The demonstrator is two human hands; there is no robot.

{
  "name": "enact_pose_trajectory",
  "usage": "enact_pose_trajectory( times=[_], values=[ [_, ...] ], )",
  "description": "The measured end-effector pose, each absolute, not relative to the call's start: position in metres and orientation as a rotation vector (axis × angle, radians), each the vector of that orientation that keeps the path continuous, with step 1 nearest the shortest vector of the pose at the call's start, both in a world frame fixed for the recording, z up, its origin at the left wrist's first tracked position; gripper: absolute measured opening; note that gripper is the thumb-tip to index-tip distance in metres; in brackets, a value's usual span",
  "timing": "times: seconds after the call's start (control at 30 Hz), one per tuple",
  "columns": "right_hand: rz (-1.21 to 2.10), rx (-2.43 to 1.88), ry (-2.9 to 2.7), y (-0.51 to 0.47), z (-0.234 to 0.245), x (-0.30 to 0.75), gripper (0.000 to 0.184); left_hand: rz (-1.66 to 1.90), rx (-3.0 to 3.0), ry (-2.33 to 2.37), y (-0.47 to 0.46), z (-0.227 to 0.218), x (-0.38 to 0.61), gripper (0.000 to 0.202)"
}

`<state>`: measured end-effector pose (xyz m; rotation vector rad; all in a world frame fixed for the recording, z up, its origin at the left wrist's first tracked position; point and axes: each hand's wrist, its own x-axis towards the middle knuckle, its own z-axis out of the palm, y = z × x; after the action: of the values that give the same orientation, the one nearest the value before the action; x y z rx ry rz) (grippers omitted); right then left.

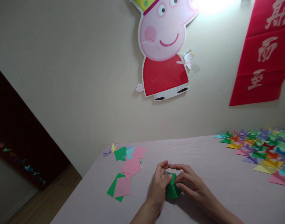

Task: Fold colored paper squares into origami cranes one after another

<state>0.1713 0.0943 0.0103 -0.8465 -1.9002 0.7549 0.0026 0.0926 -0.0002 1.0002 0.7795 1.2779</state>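
Note:
A partly folded piece of green origami paper (172,189) is held between my two hands, just above the cloth-covered table (193,152). My left hand (159,183) grips its left side, with the thumb pressed on the front face. On the right side, my right hand (190,182) pinches the paper with thumb and fingers. The fingertips of both hands nearly meet above it. Part of the paper is hidden behind the fingers.
Loose pink paper squares (122,186) lie with green and blue ones to the left. Two small folded pieces (110,150) sit at the far left corner. Rows of colourful folded paper birds (261,154) fill the right side. A wall (98,77) stands behind the table.

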Motion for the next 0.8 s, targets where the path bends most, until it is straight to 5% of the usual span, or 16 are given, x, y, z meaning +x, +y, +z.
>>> enact_pose_trajectory(
  times=[0.13, 0.43, 0.8],
  values=[
    [0.782, -0.746, -1.887, 0.095, 0.009, 0.170, 0.013, 1.224, 1.057, 0.742, 0.095, -0.004, 0.003, 0.056],
    [0.649, -0.888, -1.733, 0.100, 0.008, 0.177, 0.010, 1.353, 1.770, 1.190, 0.084, 0.017, 0.005, 0.007],
    [0.709, -0.931, -1.640, 0.099, 0.007, 0.175, 0.009, 1.439, 1.839, 1.253, 0.086, 0.014, 0.006, 0.009]
  ],
)
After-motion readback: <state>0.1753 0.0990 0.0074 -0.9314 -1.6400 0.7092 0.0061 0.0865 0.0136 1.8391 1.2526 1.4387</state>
